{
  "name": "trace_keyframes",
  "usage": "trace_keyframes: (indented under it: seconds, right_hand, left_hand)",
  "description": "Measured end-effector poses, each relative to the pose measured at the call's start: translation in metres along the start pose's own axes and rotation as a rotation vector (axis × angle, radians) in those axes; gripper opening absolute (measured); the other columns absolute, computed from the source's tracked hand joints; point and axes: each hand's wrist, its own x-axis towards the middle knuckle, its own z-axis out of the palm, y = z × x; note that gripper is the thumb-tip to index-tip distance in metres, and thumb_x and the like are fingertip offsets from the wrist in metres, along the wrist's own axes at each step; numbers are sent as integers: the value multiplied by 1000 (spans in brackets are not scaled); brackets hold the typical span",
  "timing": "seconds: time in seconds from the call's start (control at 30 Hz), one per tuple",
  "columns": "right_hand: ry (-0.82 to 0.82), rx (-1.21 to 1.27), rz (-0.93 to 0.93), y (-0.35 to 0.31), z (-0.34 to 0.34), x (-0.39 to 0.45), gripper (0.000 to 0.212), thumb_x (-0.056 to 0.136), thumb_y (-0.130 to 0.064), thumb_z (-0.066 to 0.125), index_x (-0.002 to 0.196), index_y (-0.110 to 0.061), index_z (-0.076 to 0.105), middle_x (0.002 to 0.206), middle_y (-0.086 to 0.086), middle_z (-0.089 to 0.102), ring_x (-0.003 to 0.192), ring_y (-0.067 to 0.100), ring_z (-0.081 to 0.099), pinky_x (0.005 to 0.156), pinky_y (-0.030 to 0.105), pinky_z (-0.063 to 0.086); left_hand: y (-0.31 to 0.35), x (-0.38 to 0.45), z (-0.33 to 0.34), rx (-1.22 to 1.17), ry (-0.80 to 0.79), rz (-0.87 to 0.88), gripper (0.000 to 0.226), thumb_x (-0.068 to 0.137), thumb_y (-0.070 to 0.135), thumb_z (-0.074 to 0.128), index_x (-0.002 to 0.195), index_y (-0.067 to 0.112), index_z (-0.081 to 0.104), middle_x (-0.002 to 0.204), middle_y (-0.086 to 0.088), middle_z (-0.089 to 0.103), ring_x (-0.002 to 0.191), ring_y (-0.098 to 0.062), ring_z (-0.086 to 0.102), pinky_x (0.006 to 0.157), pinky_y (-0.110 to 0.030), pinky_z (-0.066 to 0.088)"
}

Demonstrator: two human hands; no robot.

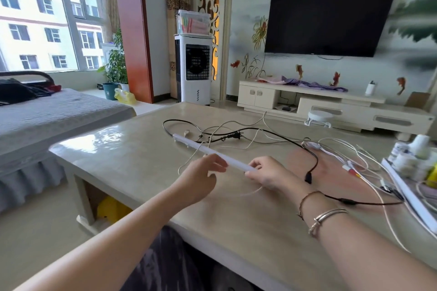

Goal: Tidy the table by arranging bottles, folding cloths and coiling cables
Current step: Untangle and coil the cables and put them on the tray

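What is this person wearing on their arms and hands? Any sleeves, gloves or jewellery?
No gloves and no sleeves show: both forearms are bare to the frame's edge. The left hand and its wrist carry nothing. Behind the right hand, the wrist wears a thin cord-like bracelet and a metallic bangle. No rings are visible.

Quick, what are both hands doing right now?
Left hand: closed on the long white plastic tube, gripping near its middle.
Right hand: closed on the same tube, pinching its near end.
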Motion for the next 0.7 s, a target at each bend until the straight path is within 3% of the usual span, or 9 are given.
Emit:
trace_keyframes:
  seconds: [0.1, 0.17, 0.2, 0.27, 0.33, 0.37, 0.5, 0.6, 0.7]
  right_hand:
    - [46, 49, -14, 19, -27, -17, 7, 92, -13, 57, 94, -16, 64, 67, -6, 62, 60, 12, 52, 62, 22, 46]
    - [50, 82, 16, 36, -49, -34, 9, 94, -9, 54, 95, -13, 63, 66, -4, 60, 52, 9, 47, 45, 17, 38]
    - [46, 114, 35, 45, -59, -42, 10, 95, -8, 54, 96, -12, 63, 67, -2, 59, 53, 10, 47, 44, 16, 36]
    - [45, 191, 74, 67, -77, -58, 12, 95, -8, 53, 96, -12, 65, 71, 1, 58, 57, 12, 51, 52, 20, 42]
    - [54, 244, 111, 85, -91, -74, 14, 96, -8, 52, 93, -14, 65, 74, 3, 59, 57, 12, 55, 56, 23, 44]
    - [60, 278, 133, 92, -95, -81, 15, 97, -8, 51, 94, -14, 65, 75, 4, 58, 56, 12, 54, 54, 22, 43]
    - [67, 362, 191, 116, -113, -109, 16, 97, -10, 51, 95, -15, 66, 73, 1, 56, 49, 6, 50, 50, 19, 38]
    - [108, 417, 212, 137, -127, -128, 17, 98, -11, 51, 98, -14, 67, 71, -2, 55, 57, 6, 50, 52, 18, 38]
    - [189, 537, 243, 148, -136, -138, 18, 99, -10, 48, 95, -10, 66, 69, 0, 53, 53, 8, 50, 47, 19, 36]
  left_hand:
    - [-6, 5, -5, 404, 128, 37, 32, 85, 9, 48, 110, 26, 60, 115, 15, 63, 115, -12, 48, 106, -32, 29]
    - [-9, 9, -5, 594, 100, -20, 27, 89, 21, 49, 112, 29, 59, 117, 13, 62, 125, -15, 41, 113, -36, 18]
    - [-11, 10, -4, 632, 67, -62, 26, 89, 24, 49, 112, 30, 59, 116, 9, 62, 123, -18, 44, 111, -37, 22]
    - [-5, 13, 3, 601, 39, -104, 25, 88, 22, 49, 110, 27, 60, 113, 1, 64, 110, -24, 55, 92, -30, 37]
    - [5, 15, 15, 548, 25, -102, 29, 85, 11, 48, 109, 20, 62, 109, -7, 64, 96, -27, 59, 73, -26, 41]
    - [11, 16, 21, 547, 16, -90, 32, 83, 6, 47, 109, 18, 62, 109, -8, 63, 94, -27, 59, 71, -25, 42]
    - [34, 20, 44, 572, 81, -24, 26, 82, 4, 50, 103, 14, 64, 107, -7, 63, 100, -30, 59, 77, -29, 46]
    - [47, 29, 53, 633, 175, 47, 13, 89, 19, 57, 97, 19, 67, 107, 0, 65, 109, -25, 53, 84, -29, 42]
    - [53, 35, 53, 655, 236, 69, 12, 90, 35, 60, 93, 28, 69, 102, 4, 68, 116, -22, 46, 94, -30, 34]
